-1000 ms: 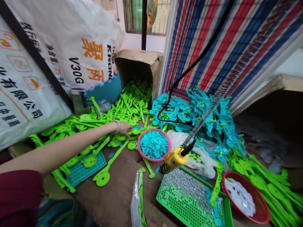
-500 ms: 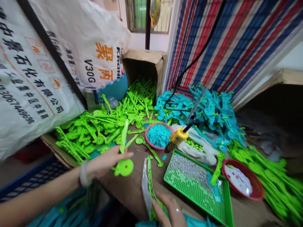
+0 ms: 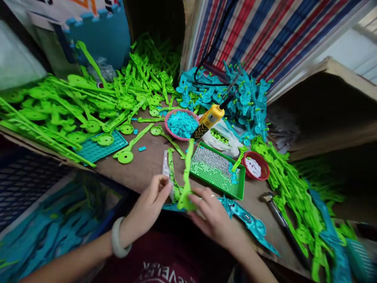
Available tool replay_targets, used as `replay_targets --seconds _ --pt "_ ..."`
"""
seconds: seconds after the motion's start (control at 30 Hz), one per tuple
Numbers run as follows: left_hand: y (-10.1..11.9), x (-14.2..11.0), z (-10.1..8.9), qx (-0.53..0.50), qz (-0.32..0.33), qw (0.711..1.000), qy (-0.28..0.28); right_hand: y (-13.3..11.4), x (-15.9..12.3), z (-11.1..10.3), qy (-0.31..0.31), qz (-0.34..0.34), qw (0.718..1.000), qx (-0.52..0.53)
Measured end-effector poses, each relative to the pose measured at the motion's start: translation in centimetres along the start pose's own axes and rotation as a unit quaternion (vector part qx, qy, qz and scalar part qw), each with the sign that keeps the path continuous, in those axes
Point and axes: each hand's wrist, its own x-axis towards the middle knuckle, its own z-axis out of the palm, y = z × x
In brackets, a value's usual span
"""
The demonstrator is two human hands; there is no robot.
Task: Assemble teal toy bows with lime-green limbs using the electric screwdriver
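Note:
Both hands meet at the near edge of the table. My right hand (image 3: pixel 215 218) is closed on the round end of a long green plastic piece (image 3: pixel 187 173) that points away from me. My left hand (image 3: pixel 149 208), with a pale bangle on its wrist, pinches at the same spot beside a clear plastic bag (image 3: pixel 166 168) that holds more green pieces. Under my right hand lies a teal plastic piece (image 3: pixel 250 222). Just beyond the hands stands a green mesh tray (image 3: pixel 218 182) of small silver screws.
A yellow electric screwdriver (image 3: pixel 207 120) hangs on a cable over a pink bowl (image 3: pixel 182 125) of teal chips. A red bowl (image 3: pixel 257 166) holds white bits. Green pieces (image 3: pixel 73 110) pile left and right, teal ones (image 3: pixel 241 98) at the back. A hammer (image 3: pixel 278 216) lies right.
My left hand drew back from the green pile with a long green piece and brought it to my right hand at the table's near edge. The view tilted down.

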Motion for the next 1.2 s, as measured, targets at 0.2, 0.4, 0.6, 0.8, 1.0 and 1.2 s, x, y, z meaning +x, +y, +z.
replay_targets --seconds 0.2,0.4,0.6,0.8,1.0,1.2 --pt "-3.4 1.8 -2.8 0.148 0.098 0.98 0.09 4.7 -3.6 1.4 0.047 -0.027 0.988 -0.142" --pt "-3.7 2.9 -1.2 0.172 0.123 0.976 0.052 5.2 -3.7 1.9 0.109 0.068 0.973 -0.192" --pt "-3.9 3.8 -0.5 0.08 0.099 0.991 0.047 1.6 -1.0 4.4 -0.087 -0.005 0.994 -0.067" --pt "-3.6 3.7 0.1 0.065 0.077 0.995 0.014 2.3 -1.3 5.8 -0.086 0.022 0.996 0.003" --pt "-3.9 3.6 -0.3 0.177 0.114 0.977 0.03 2.2 -1.2 5.7 -0.089 0.035 0.995 0.022" --pt "-3.9 3.5 -0.5 0.291 0.135 0.947 0.015 1.8 -1.0 5.4 -0.085 0.017 0.996 0.017"
